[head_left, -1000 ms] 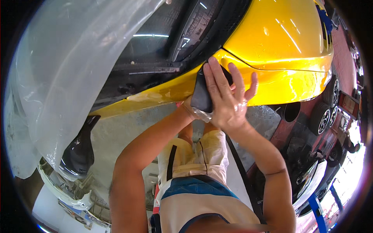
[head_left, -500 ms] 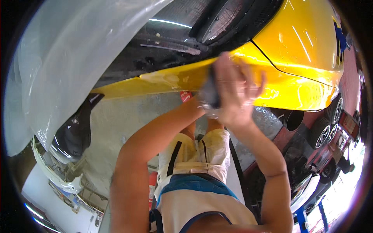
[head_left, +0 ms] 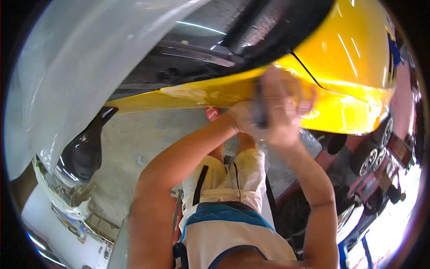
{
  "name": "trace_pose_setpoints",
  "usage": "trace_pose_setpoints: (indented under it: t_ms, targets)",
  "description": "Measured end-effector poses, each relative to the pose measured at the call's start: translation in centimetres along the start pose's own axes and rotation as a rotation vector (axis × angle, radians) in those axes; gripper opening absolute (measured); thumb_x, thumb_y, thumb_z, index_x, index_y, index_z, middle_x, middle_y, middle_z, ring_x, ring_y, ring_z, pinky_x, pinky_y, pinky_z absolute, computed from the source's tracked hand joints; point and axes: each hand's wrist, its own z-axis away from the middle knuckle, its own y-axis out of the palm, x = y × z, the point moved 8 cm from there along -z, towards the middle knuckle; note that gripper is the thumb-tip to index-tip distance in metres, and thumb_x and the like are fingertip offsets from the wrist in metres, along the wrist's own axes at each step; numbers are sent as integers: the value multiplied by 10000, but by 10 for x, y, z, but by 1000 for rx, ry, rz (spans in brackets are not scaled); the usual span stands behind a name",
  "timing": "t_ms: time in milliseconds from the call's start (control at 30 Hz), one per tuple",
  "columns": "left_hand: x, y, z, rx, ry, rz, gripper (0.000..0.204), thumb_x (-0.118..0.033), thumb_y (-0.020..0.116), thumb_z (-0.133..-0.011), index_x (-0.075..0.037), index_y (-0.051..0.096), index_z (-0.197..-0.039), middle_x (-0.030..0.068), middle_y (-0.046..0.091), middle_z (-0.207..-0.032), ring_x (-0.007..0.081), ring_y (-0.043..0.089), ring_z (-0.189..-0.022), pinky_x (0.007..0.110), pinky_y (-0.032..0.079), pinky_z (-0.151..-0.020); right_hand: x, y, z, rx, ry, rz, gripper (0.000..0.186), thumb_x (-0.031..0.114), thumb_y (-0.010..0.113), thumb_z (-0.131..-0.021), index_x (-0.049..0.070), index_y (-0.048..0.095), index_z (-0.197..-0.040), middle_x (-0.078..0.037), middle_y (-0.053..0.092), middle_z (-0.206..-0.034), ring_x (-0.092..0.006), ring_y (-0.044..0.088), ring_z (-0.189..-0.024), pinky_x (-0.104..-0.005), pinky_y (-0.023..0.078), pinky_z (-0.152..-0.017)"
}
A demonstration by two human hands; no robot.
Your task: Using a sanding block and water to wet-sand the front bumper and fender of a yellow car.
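My right hand, blurred by motion, is at the yellow side panel of the car, just below the dark window edge. A dark grey block sits against its palm side. What the block is made of I cannot make out. Close by on the left is my left hand, its wrist bent in toward the block. Its fingers are hidden behind the block and smeared, so their grip does not show. The panel looks wet and glossy around the hands.
Translucent plastic sheeting drapes over the car on the left, above a black side mirror. A pale bumper lies at lower left. Several wheels stand on the right. A red object is on the floor beneath the panel.
Both hands and the dark grey block have shifted a little to the right and slightly down along the yellow panel. The view has also moved slightly.
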Motion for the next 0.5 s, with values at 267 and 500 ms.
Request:
trace_pose_setpoints:
  t_ms: [267, 500]
  targets:
    - [15, -16, 8, 83, 183, -975, 331, -302, 607, -971, -73, 680, -1200, 93, 711, -1167, 248, 671, -1118, 347, 531, -1002, -4, -10, -14, -23, 65, 156, 479, 199, 577, -893, 125, 693, -1353, -18, 614, -1449, -261, 466, -1381, -513, 145, -1232]
    - [-9, -5, 13, 39, 456, -1491, 364, -380, 641, -959, -71, 704, -1141, 85, 733, -1112, 300, 706, -1054, 365, 504, -1046, -9, -15, -15, 41, 67, 129, 466, 242, 534, -919, 137, 691, -1345, -10, 600, -1456, -264, 488, -1373, -537, 128, -1223]
